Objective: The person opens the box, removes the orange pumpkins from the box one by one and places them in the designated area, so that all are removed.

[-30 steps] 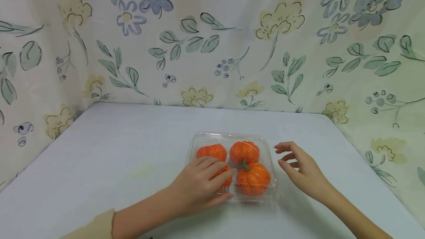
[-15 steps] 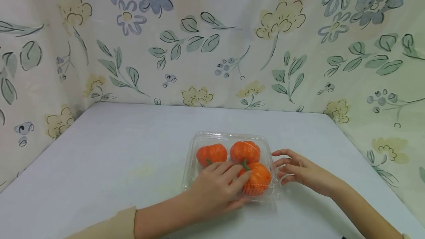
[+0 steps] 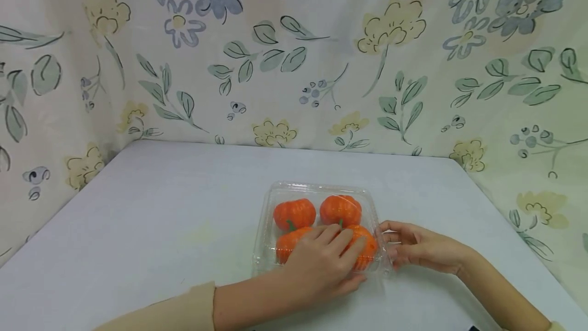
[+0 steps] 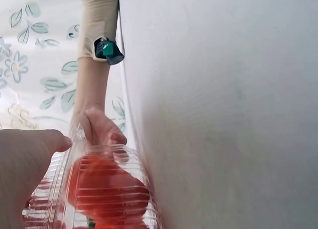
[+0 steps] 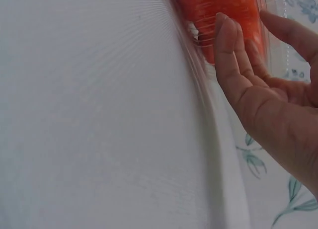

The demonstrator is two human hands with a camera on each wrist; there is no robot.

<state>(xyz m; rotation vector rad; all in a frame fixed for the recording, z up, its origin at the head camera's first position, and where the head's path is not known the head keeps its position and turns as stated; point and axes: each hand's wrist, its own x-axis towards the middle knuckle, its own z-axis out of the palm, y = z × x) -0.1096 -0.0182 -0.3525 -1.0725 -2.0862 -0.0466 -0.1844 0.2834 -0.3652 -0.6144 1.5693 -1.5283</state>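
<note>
A clear plastic clamshell box (image 3: 263,218) lies on the table with several small orange pumpkins inside, such as the back-left pumpkin (image 3: 294,213). Its lid looks down. My left hand (image 3: 321,259) rests over the front part of the lid, fingers spread and slightly bent, hiding parts of the front pumpkins. At the box's right side, my right hand (image 3: 422,246) touches the wall with loosely bent fingers. In the right wrist view, the fingers (image 5: 228,50) lie along the box side, with the thumb apart. The left wrist view has my left thumb (image 4: 57,139) by the lid's edge.
The white table (image 3: 184,208) extends left of the box and behind it. A floral curtain (image 3: 294,65) hangs behind and along both sides. A dark device with a green part (image 4: 107,50) sits on the right sleeve.
My left hand has slid right across the lid, from the left pumpkins toward the front-right one. The right hand has lowered toward me and come against the box's right side.
</note>
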